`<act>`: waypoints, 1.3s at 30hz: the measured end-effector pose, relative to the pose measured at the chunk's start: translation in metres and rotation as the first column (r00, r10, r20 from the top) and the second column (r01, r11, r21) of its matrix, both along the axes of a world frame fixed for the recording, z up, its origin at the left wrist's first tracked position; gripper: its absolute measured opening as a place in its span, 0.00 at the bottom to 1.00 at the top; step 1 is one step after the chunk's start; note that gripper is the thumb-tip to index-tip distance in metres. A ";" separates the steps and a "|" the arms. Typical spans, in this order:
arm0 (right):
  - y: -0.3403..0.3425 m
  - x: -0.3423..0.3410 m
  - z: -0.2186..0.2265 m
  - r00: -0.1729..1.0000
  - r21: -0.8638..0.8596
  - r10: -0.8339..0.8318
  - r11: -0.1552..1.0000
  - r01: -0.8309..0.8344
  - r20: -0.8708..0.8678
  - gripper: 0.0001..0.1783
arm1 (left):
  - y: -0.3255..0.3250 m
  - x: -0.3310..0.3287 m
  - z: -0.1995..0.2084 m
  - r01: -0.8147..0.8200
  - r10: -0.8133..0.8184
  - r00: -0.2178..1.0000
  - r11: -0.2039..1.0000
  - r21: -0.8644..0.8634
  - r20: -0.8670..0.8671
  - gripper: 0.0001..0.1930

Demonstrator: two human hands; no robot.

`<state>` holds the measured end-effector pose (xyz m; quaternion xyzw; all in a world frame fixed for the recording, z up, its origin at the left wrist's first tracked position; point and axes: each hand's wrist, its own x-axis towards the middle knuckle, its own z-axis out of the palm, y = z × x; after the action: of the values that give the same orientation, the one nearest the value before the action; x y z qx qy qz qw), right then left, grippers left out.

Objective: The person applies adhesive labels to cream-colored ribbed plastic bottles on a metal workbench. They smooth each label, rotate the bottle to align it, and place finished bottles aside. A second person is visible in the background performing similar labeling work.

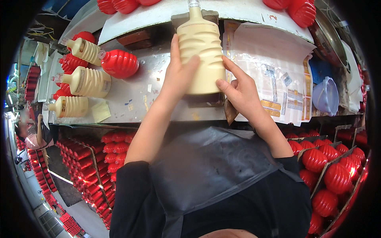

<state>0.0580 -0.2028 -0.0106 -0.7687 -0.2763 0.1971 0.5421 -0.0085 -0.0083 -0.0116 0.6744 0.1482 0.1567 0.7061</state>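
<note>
a cream bottle (pixel 205 47) is occupying the upper centre of the frame, its neck pointing toward the top edge. the left hand (pixel 177 76) is grasping its left side, thumb lying across the front; the right hand (pixel 243 90) is holding its lower right edge. on the worktop (pixel 154 101), three more pale bottles (pixel 88 82) and a red bottle (pixel 120 64) are lying at the left.

On a grey bench (pixel 131 89): at left, cream bottles (pixel 95 81) lying on their sides, a red bottle (pixel 119 64) beside them and yellow paper (pixel 101 112); mid-bench, small scraps (pixel 149 87); at right, a white sheet (pixel 254 47).
</note>
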 end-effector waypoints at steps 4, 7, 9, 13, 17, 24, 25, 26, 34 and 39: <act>0.001 -0.001 -0.002 0.998 0.002 -0.015 1.000 0.016 -0.057 0.38 | -0.005 -0.013 -0.011 -0.030 0.030 1.000 0.998 0.052 0.005 0.46; 0.002 -0.003 -0.008 0.998 0.030 -0.038 0.999 0.040 -0.059 0.38 | -0.008 -0.013 -0.020 -0.048 0.044 0.998 0.997 0.067 0.055 0.44; 0.000 -0.002 -0.014 0.998 0.068 -0.048 0.996 0.050 -0.027 0.38 | -0.006 -0.009 -0.024 -0.058 0.052 0.995 0.996 0.066 0.085 0.44; -0.017 0.009 -0.023 0.994 0.088 -0.103 0.991 0.105 -0.022 0.35 | -0.008 -0.011 -0.026 -0.063 0.059 0.994 0.997 0.050 0.087 0.45; -0.067 0.028 -0.016 0.955 -0.064 -0.256 0.961 0.267 0.152 0.17 | -0.011 -0.017 -0.023 -0.087 0.082 0.993 0.994 0.065 0.084 0.48; -0.167 -0.015 -0.029 0.697 -0.253 -0.158 0.858 0.448 0.699 0.03 | -0.014 -0.022 -0.028 -0.036 0.035 0.992 0.999 0.006 0.123 0.47; -0.171 -0.026 -0.034 0.685 -0.279 -0.114 0.856 0.435 0.720 0.04 | -0.013 -0.021 -0.028 -0.038 0.032 0.990 0.998 0.044 0.137 0.45; -0.174 -0.035 -0.039 0.643 -0.264 -0.053 0.884 0.387 0.764 0.10 | -0.014 -0.022 -0.028 -0.054 0.045 0.991 0.996 0.074 0.127 0.43; -0.167 -0.052 -0.054 0.569 -0.274 0.009 0.882 0.382 0.822 0.14 | -0.012 -0.024 -0.033 -0.068 0.050 0.990 0.989 0.130 0.135 0.41; -0.179 -0.043 -0.052 0.577 -0.309 -0.006 0.839 0.447 0.817 0.14 | -0.010 -0.025 -0.037 -0.057 0.053 0.982 0.998 0.017 0.180 0.44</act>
<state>0.0147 -0.3821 -0.0624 -0.9141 -0.3224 -0.1736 0.1741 -0.0331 -0.0187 -0.0486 0.6611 0.1007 0.2378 0.7045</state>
